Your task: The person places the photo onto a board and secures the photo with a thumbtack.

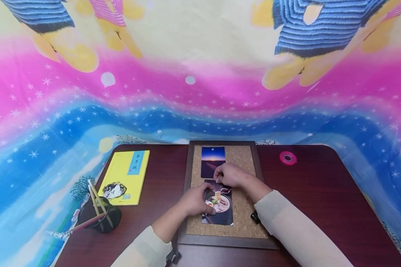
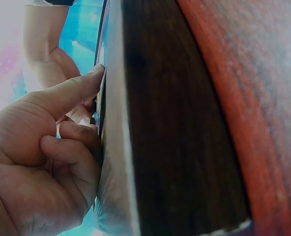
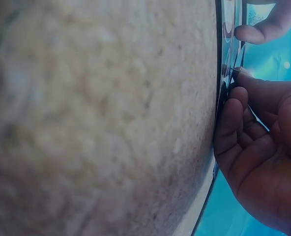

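A framed cork board [image 1: 248,207] lies on the dark table, with two photos on it. The upper one is a sunset photo [image 1: 208,168] with a clear pushpin at its top edge. Below it lies a photo of a noodle bowl [image 1: 224,218]. My left hand [image 1: 195,200] presses this lower photo from its left side, thumb and index finger spread apart; in the left wrist view, its other fingers curl inward. At the photo's top edge, my right hand [image 1: 232,175] pinches a small pin [image 3: 232,69], whose thin shaft shows between the fingertips; its head is mostly hidden.
To the left lies a yellow book [image 1: 125,178], behind a black mesh cup [image 1: 111,220] of pencils and brushes. A round pink case [image 1: 288,158] sits at the back right. Patterned cloth [image 1: 173,100] hangs behind the table [image 1: 307,193] and along both sides.
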The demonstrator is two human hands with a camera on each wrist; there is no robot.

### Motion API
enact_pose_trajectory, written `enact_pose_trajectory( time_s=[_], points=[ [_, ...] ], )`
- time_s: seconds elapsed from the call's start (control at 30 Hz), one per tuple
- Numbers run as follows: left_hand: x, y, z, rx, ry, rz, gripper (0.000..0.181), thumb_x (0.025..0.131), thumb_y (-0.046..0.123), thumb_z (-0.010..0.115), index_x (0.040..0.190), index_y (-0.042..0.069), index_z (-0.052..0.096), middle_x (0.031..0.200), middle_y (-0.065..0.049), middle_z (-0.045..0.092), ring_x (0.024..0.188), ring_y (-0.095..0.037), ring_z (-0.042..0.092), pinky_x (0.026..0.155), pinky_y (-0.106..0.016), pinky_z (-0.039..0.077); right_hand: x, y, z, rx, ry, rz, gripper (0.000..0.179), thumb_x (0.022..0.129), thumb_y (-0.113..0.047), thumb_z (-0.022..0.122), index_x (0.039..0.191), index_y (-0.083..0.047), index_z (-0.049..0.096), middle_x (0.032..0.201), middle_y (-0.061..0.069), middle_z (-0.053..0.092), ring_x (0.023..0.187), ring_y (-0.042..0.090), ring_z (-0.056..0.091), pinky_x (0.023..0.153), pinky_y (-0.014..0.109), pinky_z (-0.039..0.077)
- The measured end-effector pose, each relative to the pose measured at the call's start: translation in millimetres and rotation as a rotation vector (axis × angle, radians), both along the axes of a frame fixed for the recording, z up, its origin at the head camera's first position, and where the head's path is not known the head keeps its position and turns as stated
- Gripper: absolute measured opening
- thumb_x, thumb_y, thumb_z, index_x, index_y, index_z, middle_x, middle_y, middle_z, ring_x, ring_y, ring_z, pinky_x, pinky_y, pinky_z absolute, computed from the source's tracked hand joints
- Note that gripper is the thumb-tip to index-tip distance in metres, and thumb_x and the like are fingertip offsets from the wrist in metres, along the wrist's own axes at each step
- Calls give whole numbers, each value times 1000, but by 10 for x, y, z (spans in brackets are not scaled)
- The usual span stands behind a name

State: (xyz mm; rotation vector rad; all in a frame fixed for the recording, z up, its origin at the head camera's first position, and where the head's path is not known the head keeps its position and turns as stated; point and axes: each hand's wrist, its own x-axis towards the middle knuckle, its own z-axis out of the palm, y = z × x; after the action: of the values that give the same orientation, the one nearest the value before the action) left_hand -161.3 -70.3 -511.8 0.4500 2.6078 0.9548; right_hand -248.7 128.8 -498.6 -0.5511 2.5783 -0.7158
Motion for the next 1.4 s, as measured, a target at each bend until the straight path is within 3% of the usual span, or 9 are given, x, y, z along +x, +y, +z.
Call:
enact_pose_trajectory(
  time_s=[1.0, 1.4],
  points=[
    [-14, -10, 39, 20, -10, 6, 79, 64, 31, 99, 132, 15, 62, 120, -9, 71, 110, -28, 65, 95, -46, 51, -19, -43, 58, 55, -13, 15, 16, 100, -13, 66, 86, -21, 70, 81, -4, 66, 71, 16, 59, 62, 30, 46],
    [-22, -7, -5, 12, -17, 1, 80, 64, 32, 98, 134, 16, 61, 123, -7, 70, 113, -27, 64, 96, -45, 51, -2, -58, -20, 45, 68, 50, 17, 97, -9, 64, 84, -19, 68, 77, -5, 63, 73, 15, 59, 66, 30, 49]
  ],
)
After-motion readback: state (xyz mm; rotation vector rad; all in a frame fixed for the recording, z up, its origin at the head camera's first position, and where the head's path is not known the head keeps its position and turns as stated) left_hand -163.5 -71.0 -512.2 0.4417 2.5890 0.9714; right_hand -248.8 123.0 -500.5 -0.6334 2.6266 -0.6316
